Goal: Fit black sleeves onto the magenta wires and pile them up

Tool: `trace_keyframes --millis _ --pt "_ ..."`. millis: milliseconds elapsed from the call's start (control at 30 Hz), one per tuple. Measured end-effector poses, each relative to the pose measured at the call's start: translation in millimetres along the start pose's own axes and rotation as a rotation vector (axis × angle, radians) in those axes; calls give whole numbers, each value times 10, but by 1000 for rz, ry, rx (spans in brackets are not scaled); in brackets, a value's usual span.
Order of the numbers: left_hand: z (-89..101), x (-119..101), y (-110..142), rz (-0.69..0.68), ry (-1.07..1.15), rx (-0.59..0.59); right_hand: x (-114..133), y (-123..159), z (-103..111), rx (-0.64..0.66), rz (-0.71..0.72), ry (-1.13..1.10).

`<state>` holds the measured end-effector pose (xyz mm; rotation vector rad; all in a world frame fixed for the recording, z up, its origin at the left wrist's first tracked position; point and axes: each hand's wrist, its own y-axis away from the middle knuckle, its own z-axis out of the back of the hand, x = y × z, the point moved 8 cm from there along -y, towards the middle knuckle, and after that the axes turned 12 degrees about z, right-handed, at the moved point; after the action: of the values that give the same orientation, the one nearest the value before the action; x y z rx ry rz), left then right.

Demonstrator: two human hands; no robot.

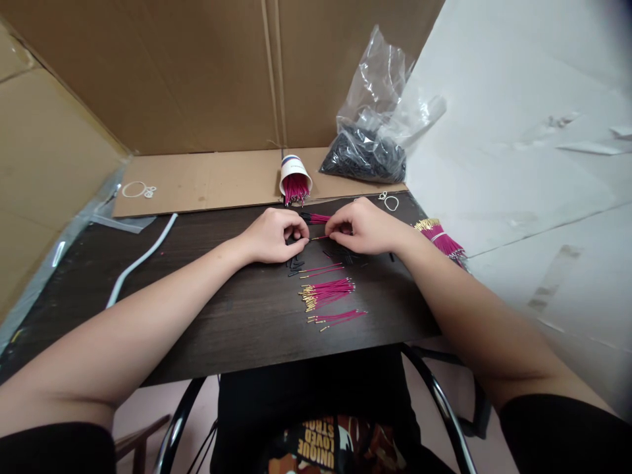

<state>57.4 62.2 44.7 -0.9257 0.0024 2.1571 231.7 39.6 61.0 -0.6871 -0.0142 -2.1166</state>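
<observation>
My left hand (276,236) is closed in a pinch on a small black sleeve (309,239), mostly hidden by the fingertips. Facing it, my right hand (360,227) pinches a short magenta wire (320,237), whose gold-coloured end points at the sleeve. Just behind the fingers lies a bunch of magenta wires with black ends (316,218). Loose black sleeves (295,265) are scattered below my left hand. Nearer to me are a few single wires (323,270), a pile of magenta wires with gold tips (328,293) and a smaller group (340,317).
A paper cup (292,166) lies tipped with magenta wires in it. Behind stands a clear bag of black sleeves (368,155) on a cardboard strip (212,181). A banded wire bundle (442,242) lies right, rubber bands (392,203) behind, a pale tube (141,260) left.
</observation>
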Motion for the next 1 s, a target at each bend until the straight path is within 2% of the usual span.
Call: trace_keyframes --millis 333,567,733,833,1000 --pt "-4 107 -11 126 92 4 0 -11 52 -110 17 -38" --pt "0 100 -19 68 62 -11 26 -20 56 -149 37 0" --pt "29 49 -8 34 44 -62 67 -27 67 -186 87 62" --pt "55 40 -10 32 37 -100 90 -30 71 -209 105 78" --pt "62 93 -8 83 40 -132 46 -32 65 -268 52 61"
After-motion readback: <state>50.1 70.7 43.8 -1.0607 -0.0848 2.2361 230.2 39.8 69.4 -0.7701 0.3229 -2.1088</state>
